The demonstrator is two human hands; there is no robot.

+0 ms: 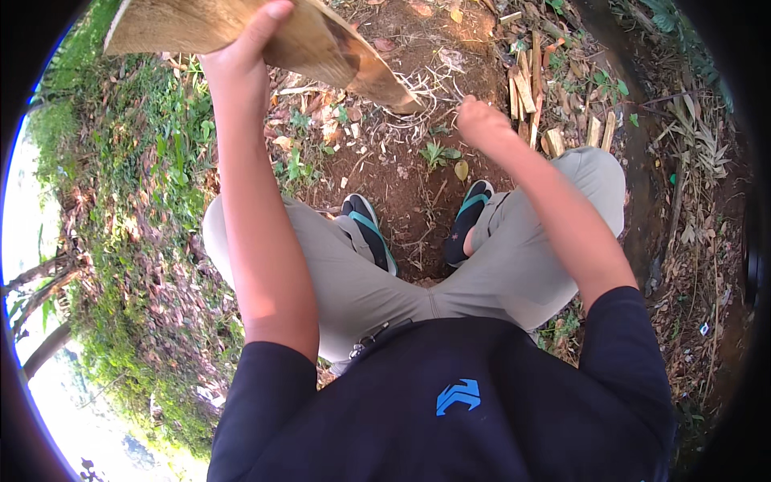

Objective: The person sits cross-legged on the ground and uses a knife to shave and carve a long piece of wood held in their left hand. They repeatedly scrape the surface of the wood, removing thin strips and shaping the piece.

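Wood slab (265,32) is resting tilted above our knees while we are gripping it firmly with left hand (241,68), keeping right hand (482,120), fist closed and seemingly empty, beside its lower tip.

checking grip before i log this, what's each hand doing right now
Left hand: closed on the wooden slab, raised in front.
Right hand: curled into a fist above the dirt; whether it holds anything cannot be told.

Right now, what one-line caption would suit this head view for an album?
Squatting on bare soil, a person grips a split wooden slab with the left hand, right hand fisted near a split firewood pile.
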